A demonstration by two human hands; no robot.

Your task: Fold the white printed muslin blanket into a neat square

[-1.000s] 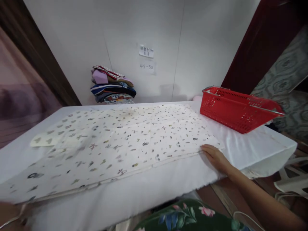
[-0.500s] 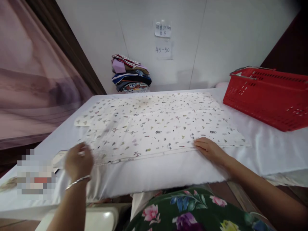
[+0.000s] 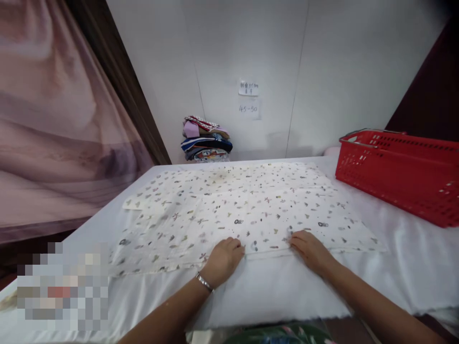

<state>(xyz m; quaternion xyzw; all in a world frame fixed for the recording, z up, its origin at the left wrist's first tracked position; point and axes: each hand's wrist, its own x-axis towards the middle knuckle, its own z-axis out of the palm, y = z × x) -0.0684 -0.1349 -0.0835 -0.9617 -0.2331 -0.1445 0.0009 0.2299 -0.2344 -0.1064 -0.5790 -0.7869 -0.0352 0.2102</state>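
Note:
A white cloth (image 3: 222, 205) printed with small plants and figures is spread across the table, its near edge running toward me. My left hand (image 3: 224, 258) is closed on that near edge around its middle, with a silver bracelet on the wrist. A short way to the right, my right hand (image 3: 310, 248) pinches the same edge, fingers together. Both thumbs are mostly hidden. The cloth lies flat between and beyond the hands, with a narrow flap sticking out at its far left.
The table (image 3: 401, 267) has a white satin cover. A red plastic basket (image 3: 398, 177) stands at the right. Folded fabrics (image 3: 206, 141) are stacked beyond the far edge by the wall, below paper signs (image 3: 248, 109). A pink curtain (image 3: 64, 119) hangs at left; a blurred patch hides the near left corner.
My left hand has moved right along the near edge, from the cloth's left end to its middle. The right hand stays on the edge. The view has tilted up.

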